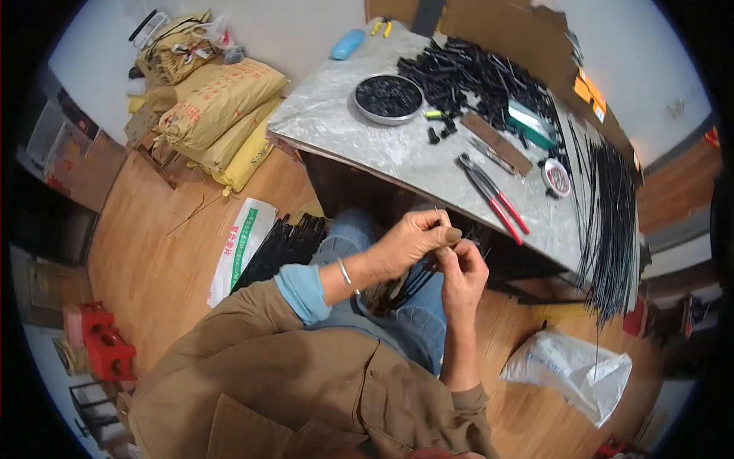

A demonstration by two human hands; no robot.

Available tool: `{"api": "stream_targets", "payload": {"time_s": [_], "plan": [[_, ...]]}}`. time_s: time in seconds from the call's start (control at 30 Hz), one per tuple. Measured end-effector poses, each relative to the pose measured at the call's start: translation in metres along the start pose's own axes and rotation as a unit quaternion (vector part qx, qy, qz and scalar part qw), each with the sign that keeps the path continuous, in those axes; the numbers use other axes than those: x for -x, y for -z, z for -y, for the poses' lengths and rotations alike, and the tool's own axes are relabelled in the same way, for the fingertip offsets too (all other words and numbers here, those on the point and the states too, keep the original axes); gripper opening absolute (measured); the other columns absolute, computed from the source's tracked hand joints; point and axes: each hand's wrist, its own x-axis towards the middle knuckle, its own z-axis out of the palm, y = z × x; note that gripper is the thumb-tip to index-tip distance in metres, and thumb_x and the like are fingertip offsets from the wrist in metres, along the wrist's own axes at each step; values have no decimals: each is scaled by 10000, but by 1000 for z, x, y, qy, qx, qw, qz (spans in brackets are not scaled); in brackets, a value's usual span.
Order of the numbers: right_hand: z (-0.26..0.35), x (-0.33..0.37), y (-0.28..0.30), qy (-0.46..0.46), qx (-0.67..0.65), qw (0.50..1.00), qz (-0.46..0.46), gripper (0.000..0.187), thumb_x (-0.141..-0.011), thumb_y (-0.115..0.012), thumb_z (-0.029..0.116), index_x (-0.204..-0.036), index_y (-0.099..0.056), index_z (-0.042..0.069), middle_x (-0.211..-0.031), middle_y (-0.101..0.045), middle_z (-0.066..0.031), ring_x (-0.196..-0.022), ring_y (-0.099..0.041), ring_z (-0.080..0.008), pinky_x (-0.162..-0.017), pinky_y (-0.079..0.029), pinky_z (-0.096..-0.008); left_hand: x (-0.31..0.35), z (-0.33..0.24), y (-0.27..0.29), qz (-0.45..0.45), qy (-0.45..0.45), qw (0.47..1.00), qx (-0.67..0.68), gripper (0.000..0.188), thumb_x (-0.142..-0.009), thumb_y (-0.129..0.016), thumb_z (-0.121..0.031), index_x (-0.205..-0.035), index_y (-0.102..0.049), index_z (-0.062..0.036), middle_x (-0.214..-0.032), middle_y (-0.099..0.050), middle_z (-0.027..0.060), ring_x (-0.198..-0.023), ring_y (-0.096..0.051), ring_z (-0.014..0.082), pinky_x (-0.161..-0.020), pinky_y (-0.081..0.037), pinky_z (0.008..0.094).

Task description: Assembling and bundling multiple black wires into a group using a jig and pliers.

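My left hand, a metal bangle on its wrist, and my right hand meet above my lap at the table's front edge. Thumbs and fingers of both are pinched together, fingertips almost touching. Something thin and dark seems to stick up by the left fingertips, but what the hands hold is too small to make out. Closest on the table are pliers with red handles. Behind them lie a brown flat bar and slim metal tools. A round metal bowl holds small black pieces.
A heap of black parts covers the table's back. Long thin black rods hang over its right edge, near a small round dish. Stacked yellow sacks stand left; a white bag lies on the floor at right.
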Motion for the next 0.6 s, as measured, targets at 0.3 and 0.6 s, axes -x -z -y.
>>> {"api": "stream_targets", "payload": {"time_s": [0.3,0.6], "plan": [[-10,-15,-12,-35,31,999,8,122,-912,-627,108,-929,-638,-13,-816,-604,24,-690,-506,-41,-621,-424,-195,-3,3,-20,-222,-141,964,-33,321,-878,-689,-324,-730,-519,-96,-698,-381,-72,-664,-310,33,-561,-292,208],[3,-33,-23,-83,-43,995,17,107,-874,-653,87,-907,-645,-14,-804,-632,-6,-690,-557,-80,-642,-459,-227,-37,-39,47,-189,-213,910,-302,266,-961,-542,-267,-970,-588,-5,-887,-626,61,-846,-600,145,-753,-486,301]]}}
